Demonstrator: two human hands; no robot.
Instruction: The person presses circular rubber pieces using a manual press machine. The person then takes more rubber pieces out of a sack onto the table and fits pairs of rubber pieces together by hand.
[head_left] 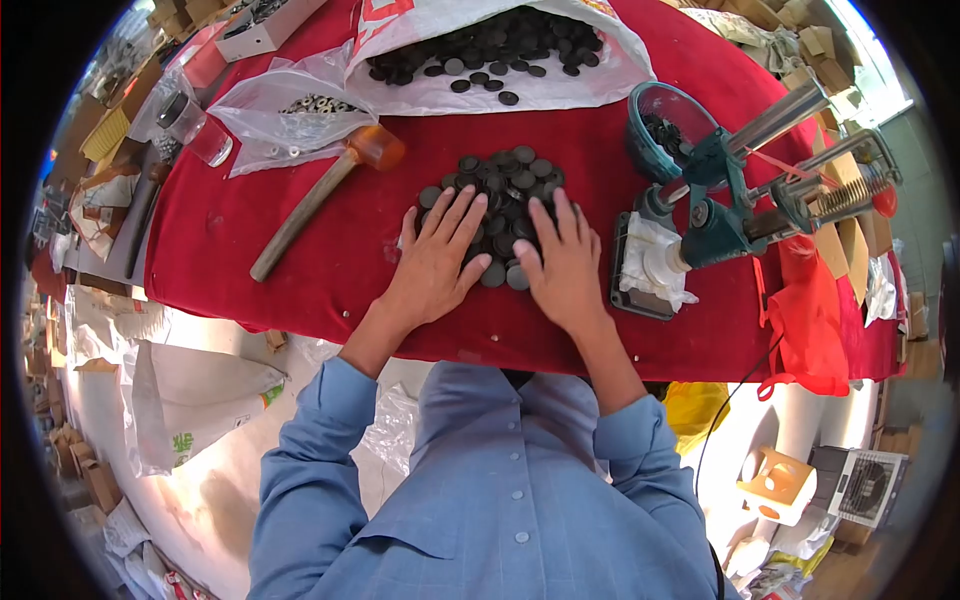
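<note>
A loose pile of round black discs (505,205) lies on the red cloth in front of me. On the pile's left edge rests my left hand (437,262), palm down with fingers spread over some discs. My right hand (563,262) lies on the right edge, its fingers also apart. Neither hand grasps a disc that I can make out. Beyond the pile, a white sack (420,97) lies open with many more black discs inside and at its mouth.
A mallet (310,205) with an orange head and a plastic bag of small rings (262,115) lie left. On the right stand a green hand press (715,235) and a blue bowl (640,125) of dark parts. A clear jar (208,140) is far left.
</note>
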